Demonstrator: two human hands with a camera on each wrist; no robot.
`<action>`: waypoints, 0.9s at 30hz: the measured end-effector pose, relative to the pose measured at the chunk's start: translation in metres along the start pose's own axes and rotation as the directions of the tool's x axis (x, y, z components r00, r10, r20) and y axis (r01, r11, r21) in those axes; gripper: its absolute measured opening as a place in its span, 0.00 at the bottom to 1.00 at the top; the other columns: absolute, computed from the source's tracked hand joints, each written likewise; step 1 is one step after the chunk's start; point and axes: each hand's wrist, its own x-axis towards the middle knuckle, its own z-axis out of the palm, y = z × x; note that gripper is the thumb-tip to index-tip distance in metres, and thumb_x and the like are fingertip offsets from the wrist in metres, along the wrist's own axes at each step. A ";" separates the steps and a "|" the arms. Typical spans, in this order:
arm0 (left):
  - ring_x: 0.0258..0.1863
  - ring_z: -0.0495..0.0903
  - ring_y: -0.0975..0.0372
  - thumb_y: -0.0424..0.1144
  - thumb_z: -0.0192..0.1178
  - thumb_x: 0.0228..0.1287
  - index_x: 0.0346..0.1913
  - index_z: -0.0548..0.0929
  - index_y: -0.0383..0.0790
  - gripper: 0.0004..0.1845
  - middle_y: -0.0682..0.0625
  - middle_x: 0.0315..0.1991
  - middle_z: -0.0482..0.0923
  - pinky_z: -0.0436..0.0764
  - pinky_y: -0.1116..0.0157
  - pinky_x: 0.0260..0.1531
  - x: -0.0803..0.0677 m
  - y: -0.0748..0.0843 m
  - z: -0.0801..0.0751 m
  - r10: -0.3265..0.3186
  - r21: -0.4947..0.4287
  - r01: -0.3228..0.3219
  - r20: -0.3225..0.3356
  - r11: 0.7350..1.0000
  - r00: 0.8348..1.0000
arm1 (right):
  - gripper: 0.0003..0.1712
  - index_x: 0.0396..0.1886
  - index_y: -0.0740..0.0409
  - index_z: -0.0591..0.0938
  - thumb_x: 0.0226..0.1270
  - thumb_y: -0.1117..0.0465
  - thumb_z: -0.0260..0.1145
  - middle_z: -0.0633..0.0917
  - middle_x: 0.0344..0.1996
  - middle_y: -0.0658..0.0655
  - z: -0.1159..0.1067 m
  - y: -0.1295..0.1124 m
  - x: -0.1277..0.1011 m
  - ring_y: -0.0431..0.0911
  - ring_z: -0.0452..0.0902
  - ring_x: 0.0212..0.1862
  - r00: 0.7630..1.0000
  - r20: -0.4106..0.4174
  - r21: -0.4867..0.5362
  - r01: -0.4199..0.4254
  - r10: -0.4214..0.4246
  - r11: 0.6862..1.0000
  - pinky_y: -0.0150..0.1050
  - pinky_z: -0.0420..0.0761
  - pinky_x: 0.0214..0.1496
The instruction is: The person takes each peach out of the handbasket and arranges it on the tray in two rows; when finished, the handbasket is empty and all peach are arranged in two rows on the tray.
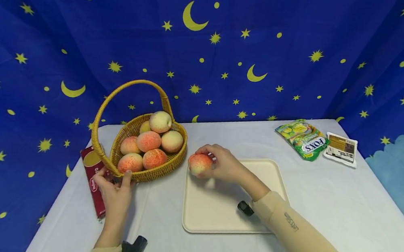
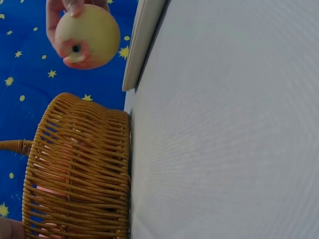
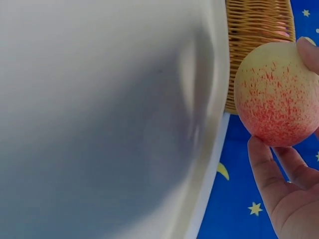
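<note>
The right hand (image 1: 222, 163) has its fingers (image 3: 266, 172) curled around a peach (image 1: 200, 164) — yellow with a red-speckled blush — and holds it at the near-left corner of the cream tray (image 1: 273, 177), just beside the wicker basket (image 1: 153, 174). From the left wrist view the peach hangs clear of the tray's edge, not resting on it. The left hand (image 1: 115, 194) rests against the front of the basket, thumb up on the woven rim and fingers spread loosely along the side — not clenched. Six more peaches (image 1: 149, 140) are heaped inside under the arched handle. A red packet (image 1: 95, 184) lies on the desk (image 1: 344, 204) under that left hand. Well apart, at the far right of the white desk, sit a green candy bag (image 1: 303, 139) and a small white packet (image 1: 341, 149), side by side.
</note>
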 end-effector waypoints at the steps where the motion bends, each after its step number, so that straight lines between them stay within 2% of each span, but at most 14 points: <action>1: 0.38 0.77 0.66 0.38 0.62 0.79 0.77 0.53 0.43 0.35 0.44 0.66 0.63 0.89 0.78 0.39 0.000 0.000 0.000 -0.004 -0.003 0.004 0.002 1.000 1.000 | 0.34 0.59 0.50 0.85 0.51 0.59 0.87 0.86 0.55 0.56 0.001 0.002 -0.001 0.51 0.82 0.57 1.000 0.002 0.001 -0.002 0.002 1.000 0.47 0.86 0.62; 5: 0.40 0.77 0.65 0.39 0.62 0.79 0.78 0.52 0.44 0.36 0.41 0.69 0.61 0.88 0.79 0.40 0.000 0.000 0.000 -0.016 -0.003 0.016 0.003 1.000 1.000 | 0.34 0.59 0.50 0.85 0.51 0.60 0.87 0.84 0.54 0.56 0.004 0.007 -0.003 0.51 0.83 0.56 1.000 0.017 0.013 -0.007 0.007 1.000 0.45 0.87 0.59; 8: 0.40 0.76 0.65 0.39 0.62 0.79 0.78 0.52 0.45 0.36 0.43 0.68 0.62 0.88 0.79 0.40 0.001 -0.001 0.000 -0.016 -0.001 0.016 0.000 1.000 1.000 | 0.34 0.59 0.49 0.84 0.52 0.59 0.88 0.83 0.55 0.56 0.006 0.009 -0.003 0.51 0.82 0.57 1.000 0.023 0.015 -0.012 0.012 1.000 0.44 0.87 0.59; 15: 0.37 0.76 0.66 0.39 0.63 0.79 0.77 0.53 0.45 0.36 0.48 0.63 0.63 0.88 0.78 0.39 0.002 -0.001 0.000 -0.016 -0.002 0.016 -0.002 1.000 1.000 | 0.35 0.60 0.48 0.84 0.51 0.59 0.88 0.84 0.55 0.56 0.010 0.014 -0.001 0.51 0.80 0.59 1.000 0.019 -0.007 0.007 -0.007 1.000 0.48 0.85 0.64; 27: 0.40 0.78 0.64 0.39 0.62 0.79 0.77 0.52 0.45 0.36 0.46 0.66 0.63 0.89 0.78 0.40 0.001 -0.002 0.000 -0.018 -0.010 0.018 0.005 1.000 1.000 | 0.37 0.61 0.47 0.83 0.50 0.60 0.88 0.82 0.58 0.56 0.020 0.012 0.003 0.51 0.78 0.62 1.000 0.008 -0.058 0.016 -0.016 0.998 0.55 0.82 0.70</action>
